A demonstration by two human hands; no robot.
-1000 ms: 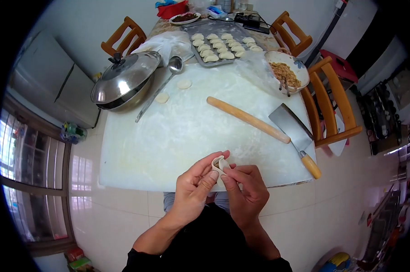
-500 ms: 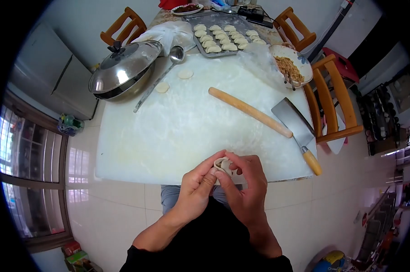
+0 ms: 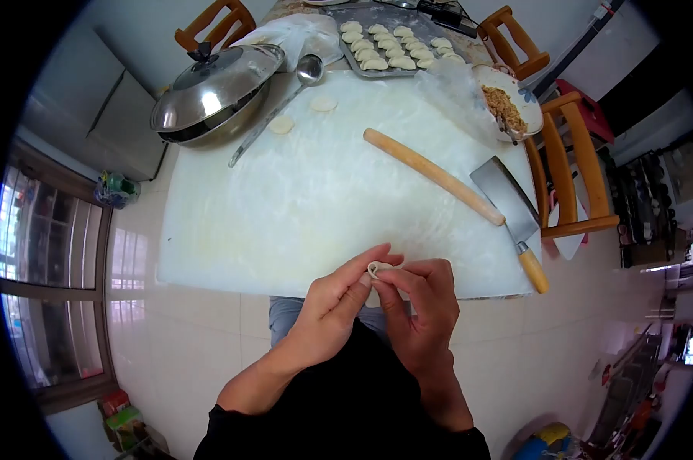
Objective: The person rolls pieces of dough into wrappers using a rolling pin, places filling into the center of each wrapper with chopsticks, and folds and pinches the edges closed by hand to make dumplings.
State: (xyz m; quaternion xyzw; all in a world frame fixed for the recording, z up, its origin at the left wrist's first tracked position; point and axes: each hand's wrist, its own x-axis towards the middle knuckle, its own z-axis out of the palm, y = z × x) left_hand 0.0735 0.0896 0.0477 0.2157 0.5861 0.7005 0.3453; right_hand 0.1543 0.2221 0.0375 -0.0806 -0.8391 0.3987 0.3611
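Note:
A partly folded dumpling point(image 3: 376, 270) is held between both hands at the near edge of the white board. My left hand point(image 3: 335, 305) has its thumb and fingers closed on its left side. My right hand point(image 3: 423, 307) pinches the dough from the right with thumb and forefinger. A small opening shows in the dough's top; little filling can be made out inside. Two round wrappers point(image 3: 283, 124) lie farther off on the board. A wooden rolling pin point(image 3: 434, 176) rests to the right, touching or nearly touching the cleaver point(image 3: 507, 199).
A lidded pan point(image 3: 216, 96) and a ladle point(image 3: 310, 70) are at the left. At the back stands a tray point(image 3: 376, 73) with several dumplings. A bowl of filling point(image 3: 532, 115) sits at the right, beside a plastic bag point(image 3: 457, 92) and a wooden chair point(image 3: 572, 169).
The view has shifted, so the tray and bowl appear higher. The dough's opening has narrowed, and my right-hand fingers have moved to pinch its upper edge.

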